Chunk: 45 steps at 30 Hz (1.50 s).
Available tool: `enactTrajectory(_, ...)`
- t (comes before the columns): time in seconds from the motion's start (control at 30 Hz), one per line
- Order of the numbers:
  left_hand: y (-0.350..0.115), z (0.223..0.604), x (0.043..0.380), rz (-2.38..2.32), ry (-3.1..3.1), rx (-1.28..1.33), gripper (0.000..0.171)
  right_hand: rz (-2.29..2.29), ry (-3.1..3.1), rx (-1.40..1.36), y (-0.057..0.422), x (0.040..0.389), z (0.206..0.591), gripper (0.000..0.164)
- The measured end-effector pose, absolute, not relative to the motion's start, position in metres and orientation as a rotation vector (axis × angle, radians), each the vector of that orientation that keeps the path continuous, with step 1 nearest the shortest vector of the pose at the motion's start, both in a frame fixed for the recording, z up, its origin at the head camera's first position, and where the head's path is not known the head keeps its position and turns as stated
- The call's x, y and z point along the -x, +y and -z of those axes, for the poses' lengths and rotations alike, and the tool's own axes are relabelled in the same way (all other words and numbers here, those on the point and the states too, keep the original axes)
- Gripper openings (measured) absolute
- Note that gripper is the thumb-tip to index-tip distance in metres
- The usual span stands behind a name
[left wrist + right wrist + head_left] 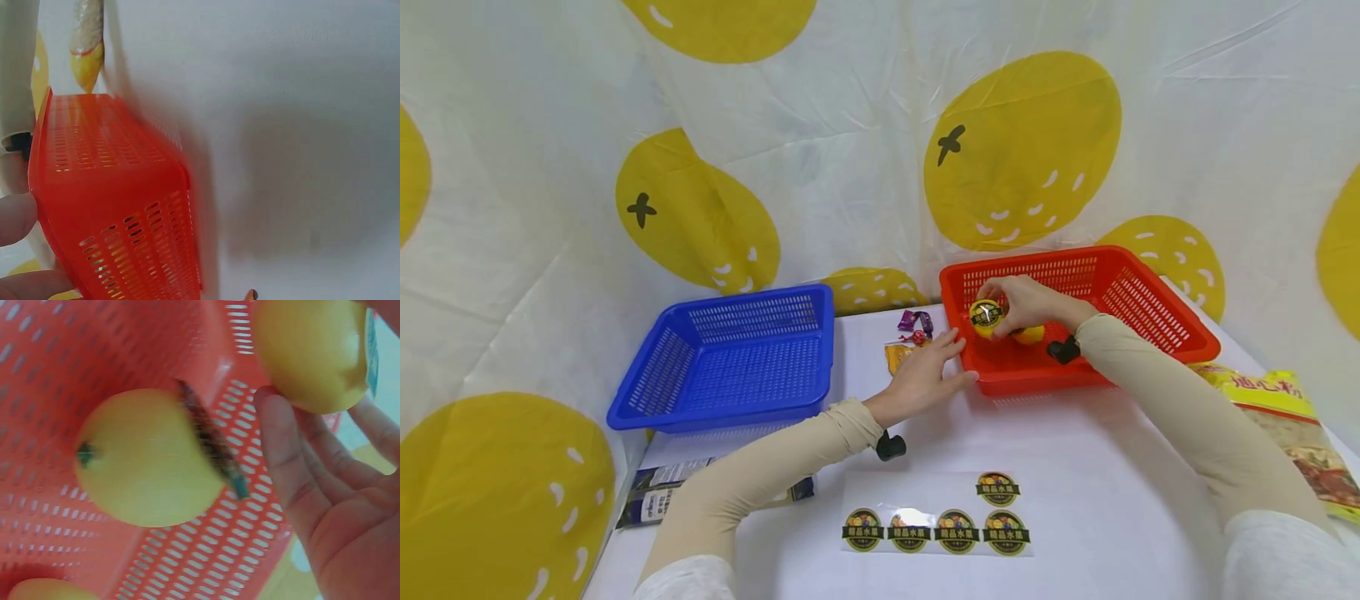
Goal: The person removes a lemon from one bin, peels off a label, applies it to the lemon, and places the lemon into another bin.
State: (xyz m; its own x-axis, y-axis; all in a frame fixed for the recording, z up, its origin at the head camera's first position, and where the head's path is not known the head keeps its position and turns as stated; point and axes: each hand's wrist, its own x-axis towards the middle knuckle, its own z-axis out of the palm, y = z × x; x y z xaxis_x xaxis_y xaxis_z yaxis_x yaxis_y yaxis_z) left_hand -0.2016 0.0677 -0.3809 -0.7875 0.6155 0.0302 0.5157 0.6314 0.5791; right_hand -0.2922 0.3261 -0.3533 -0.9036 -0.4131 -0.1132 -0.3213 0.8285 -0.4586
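My right hand (1028, 302) is over the red plastic basket (1045, 380), its fingers around a yellow fruit (309, 359). On that fruit sits a round dark label (986, 313), facing the head camera. Below it in the basket lies another yellow fruit (147, 459); a dark label on it stands partly away from the skin. A further yellow fruit (50, 591) is cut off at the right wrist view's bottom corner. My left hand (922, 377), fingers extended, touches the basket's near left rim; in the left wrist view its fingers (17, 219) are at the rim's edge.
A blue basket (718, 417) stands at the left. Between the baskets lie purple wrapped sweets (916, 321) and an orange packet (895, 358). Several round labels are on a sheet (917, 490) in front. A yellow-topped food bag (1277, 404) lies right, a dark packet (651, 504) left.
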Motion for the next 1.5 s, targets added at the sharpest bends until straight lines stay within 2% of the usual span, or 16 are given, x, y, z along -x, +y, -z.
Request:
enactTrajectory(0.3,0.068,0.381,0.202,-0.9,2.667,-0.943,0.066,0.591,2.78,0.641,0.331,0.297,0.368,0.061)
enactTrajectory(1.0,0.07,0.384,0.202,-0.891,2.683,-0.925,0.066,0.294,2.722,0.672,0.318,0.292,0.374,0.063)
enactTrajectory(1.5,0.069,0.385,0.202,-0.877,2.695,-0.936,0.065,0.291,2.705,0.659,0.32,0.29,0.373,0.067)
